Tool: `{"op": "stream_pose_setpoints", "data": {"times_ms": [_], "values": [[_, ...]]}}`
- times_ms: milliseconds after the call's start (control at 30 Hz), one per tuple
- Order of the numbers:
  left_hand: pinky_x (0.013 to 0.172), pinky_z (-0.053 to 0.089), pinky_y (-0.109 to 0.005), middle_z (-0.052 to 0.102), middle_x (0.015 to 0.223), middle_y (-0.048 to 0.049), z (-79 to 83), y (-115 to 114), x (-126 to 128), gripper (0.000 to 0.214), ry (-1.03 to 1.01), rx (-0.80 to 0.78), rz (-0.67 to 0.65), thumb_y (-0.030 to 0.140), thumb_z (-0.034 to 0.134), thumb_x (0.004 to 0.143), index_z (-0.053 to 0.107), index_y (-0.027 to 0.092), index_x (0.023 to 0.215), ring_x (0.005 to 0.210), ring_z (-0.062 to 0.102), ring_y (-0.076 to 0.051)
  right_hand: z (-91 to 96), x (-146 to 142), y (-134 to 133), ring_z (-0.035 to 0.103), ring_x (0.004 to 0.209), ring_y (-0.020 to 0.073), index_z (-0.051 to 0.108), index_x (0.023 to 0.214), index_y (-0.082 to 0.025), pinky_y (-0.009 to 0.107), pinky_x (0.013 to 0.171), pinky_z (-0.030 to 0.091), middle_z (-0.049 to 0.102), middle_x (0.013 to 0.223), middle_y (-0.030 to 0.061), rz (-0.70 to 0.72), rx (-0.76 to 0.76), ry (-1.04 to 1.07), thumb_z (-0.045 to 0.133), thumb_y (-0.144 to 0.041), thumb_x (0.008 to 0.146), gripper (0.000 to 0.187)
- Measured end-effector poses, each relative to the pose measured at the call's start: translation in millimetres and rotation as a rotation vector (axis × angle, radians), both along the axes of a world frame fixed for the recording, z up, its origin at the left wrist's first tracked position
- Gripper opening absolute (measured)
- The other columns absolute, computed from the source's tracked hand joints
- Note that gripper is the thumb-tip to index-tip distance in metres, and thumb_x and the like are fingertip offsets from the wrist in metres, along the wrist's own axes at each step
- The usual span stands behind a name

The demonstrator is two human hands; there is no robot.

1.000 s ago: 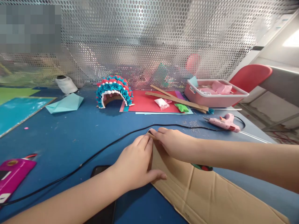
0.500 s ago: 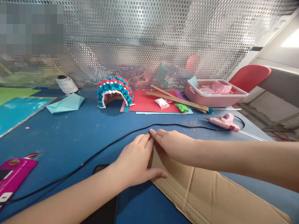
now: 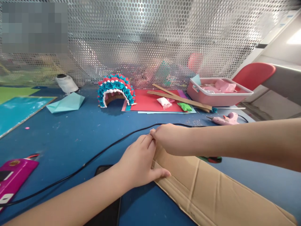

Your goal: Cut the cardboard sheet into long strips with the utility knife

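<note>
A long piece of creased brown cardboard (image 3: pixel 211 191) slants from mid-table to the lower right. My left hand (image 3: pixel 141 161) holds its far left end, the thumb stretched across the top face. At the same end my right hand (image 3: pixel 172 138) is closed with the fingertips pinching the cardboard's tip, close against my left fingers. The exact grip of the right fingers is partly hidden behind the hand. Below my right forearm a small dark green and red object (image 3: pixel 213 159) shows beside the cardboard.
A black cord (image 3: pixel 101 153) crosses the blue table to a pink glue gun (image 3: pixel 225 119). A dark phone (image 3: pixel 105 204) lies under my left forearm. Behind stand a blue-and-red decorated arch (image 3: pixel 116 89), colored sheets (image 3: pixel 145 102), cardboard strips (image 3: pixel 181 99) and a pink bin (image 3: pixel 218 97).
My right wrist and forearm have risen and the hand has turned over the cardboard tip. The dark green and red object has come into sight under the forearm. My left hand has barely moved.
</note>
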State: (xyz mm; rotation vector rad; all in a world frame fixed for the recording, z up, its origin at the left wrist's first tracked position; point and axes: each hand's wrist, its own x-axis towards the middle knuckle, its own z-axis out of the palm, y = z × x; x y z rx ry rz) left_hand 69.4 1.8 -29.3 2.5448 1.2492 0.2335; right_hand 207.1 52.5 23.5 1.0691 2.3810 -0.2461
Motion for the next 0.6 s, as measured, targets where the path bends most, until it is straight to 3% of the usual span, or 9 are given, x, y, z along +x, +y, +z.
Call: {"op": "stream_pose_setpoints", "data": {"times_ms": [133, 367, 600], "values": [[0.099, 0.044, -0.047, 0.055, 0.123, -0.0192, -1.8, 1.3, 0.3, 0.081, -0.01, 0.01, -0.012, 0.066, 0.067, 0.066, 0.053, 0.008, 0.12, 0.115, 0.049, -0.034, 9.5, -0.6, 3.7, 0.065, 0.067, 0.0217, 0.061, 0.114, -0.01, 0.026, 0.05, 0.038, 0.068, 0.084, 0.0104, 0.064, 0.005, -0.045, 0.057, -0.009, 0.071, 0.044], [0.096, 0.046, -0.045, 0.055, 0.125, -0.0173, -5.6, 0.4, 0.0, 0.081, -0.004, 0.042, 0.004, 0.067, 0.066, 0.066, 0.05, 0.01, 0.121, 0.115, 0.05, -0.033, 18.9, 0.5, 5.8, 0.063, 0.072, 0.0234, 0.065, 0.104, -0.008, 0.028, 0.051, 0.035, 0.069, 0.082, 0.011, 0.177, 0.06, -0.039, 0.052, -0.007, 0.075, 0.032], [0.091, 0.047, -0.046, 0.057, 0.121, -0.0186, -6.2, 1.4, 3.3, 0.076, 0.078, 0.057, 0.013, 0.067, 0.064, 0.069, 0.052, 0.011, 0.119, 0.114, 0.052, -0.035, 26.2, -4.5, -2.1, 0.06, 0.063, 0.0201, 0.068, 0.091, -0.011, 0.027, 0.047, 0.032, 0.068, 0.076, 0.0086, 0.16, 0.053, -0.126, 0.058, -0.006, 0.074, 0.02]]}}
